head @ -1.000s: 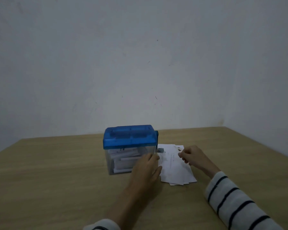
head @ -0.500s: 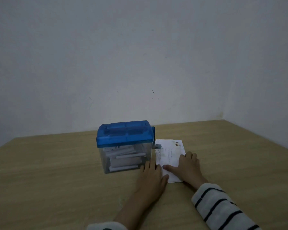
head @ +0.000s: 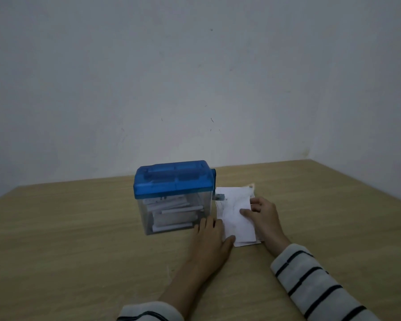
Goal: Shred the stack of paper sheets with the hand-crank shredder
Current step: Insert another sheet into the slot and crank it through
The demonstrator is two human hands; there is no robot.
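Observation:
The hand-crank shredder [head: 174, 179] has a blue lid and a clear bin holding white strips. Its small grey crank [head: 220, 196] sticks out on the right side. A stack of white paper sheets [head: 235, 224] lies on the table just right of it. My left hand [head: 212, 238] lies flat on the table, fingertips by the bin's front right corner and thumb at the stack's lower left edge. My right hand [head: 264, 216] pinches the top sheet at its right edge, thumb on top and fingers curled at the edge.
The wooden table [head: 79, 239] runs back to a plain grey wall, which turns a corner at the right rear. Both forearms in striped sleeves reach in from the bottom.
My right hand went from lying flat on the stack to pinching the sheet's right edge. The left hand stayed flat beside the bin.

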